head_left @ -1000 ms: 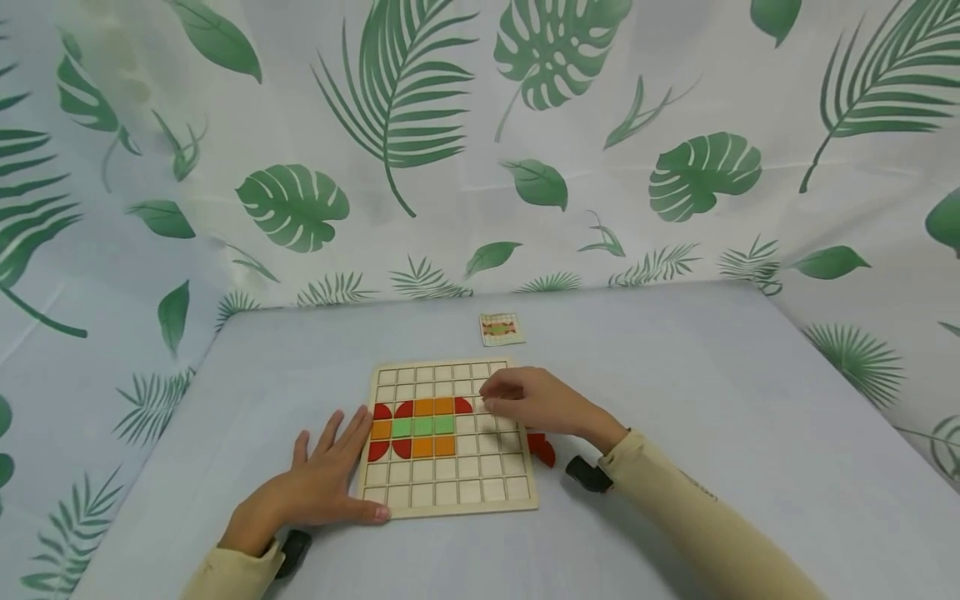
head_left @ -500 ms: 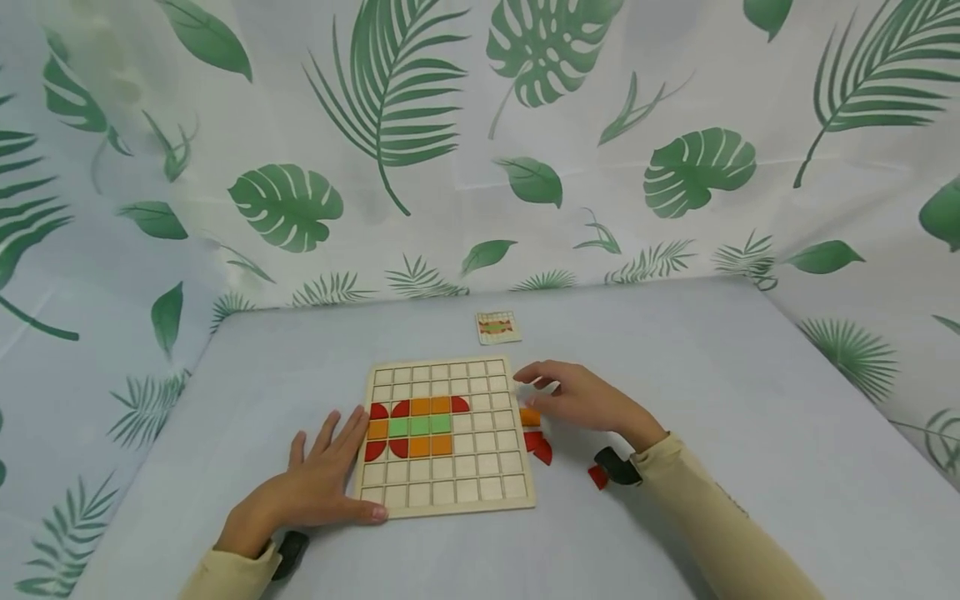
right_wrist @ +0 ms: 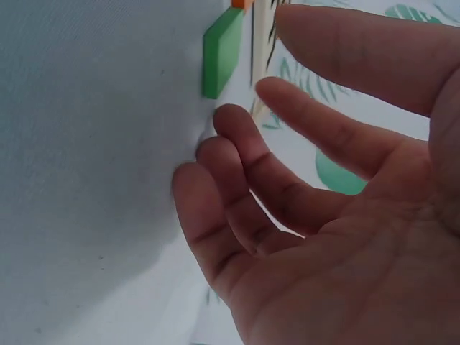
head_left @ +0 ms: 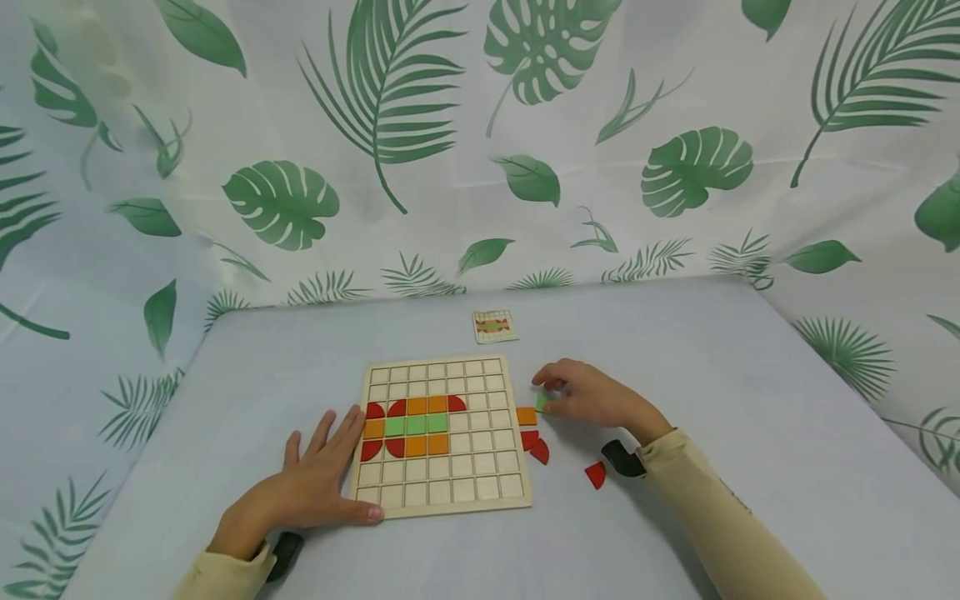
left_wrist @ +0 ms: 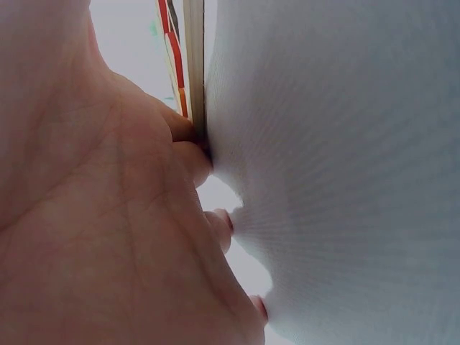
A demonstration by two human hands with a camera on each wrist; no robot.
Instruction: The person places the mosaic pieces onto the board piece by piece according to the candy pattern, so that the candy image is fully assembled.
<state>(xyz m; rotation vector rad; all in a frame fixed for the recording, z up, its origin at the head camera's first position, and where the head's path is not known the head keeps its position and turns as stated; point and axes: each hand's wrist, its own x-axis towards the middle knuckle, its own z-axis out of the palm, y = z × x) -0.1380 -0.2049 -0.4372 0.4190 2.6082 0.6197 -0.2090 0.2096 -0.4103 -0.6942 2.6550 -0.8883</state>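
A wooden grid board [head_left: 450, 511] lies on the table, with red quarter-circle, orange square and green square [head_left: 416, 424] tiles set in its left and middle cells. My left hand [head_left: 307, 487] rests along the board's left edge, fingers spread and thumb on the near corner. Right of the board, my right hand [head_left: 596, 398] hovers low over a loose green tile [head_left: 542, 403], partly hiding it. In the right wrist view the thumb and forefinger are apart, and the green tile [right_wrist: 223, 52] lies on the table just beyond the fingertips.
Beside the board's right edge lie an orange tile [head_left: 527, 416] and red quarter-circle tiles [head_left: 539, 450]. Another red tile [head_left: 596, 475] sits near the right wrist's black band [head_left: 623, 458]. A small pattern card [head_left: 494, 327] lies behind the board. Leaf-printed cloth stands at the back.
My right hand has moved right, from over the board to the loose tiles beside it. The orange, green and lone red tiles have come into view. My left hand stays at the board's edge.
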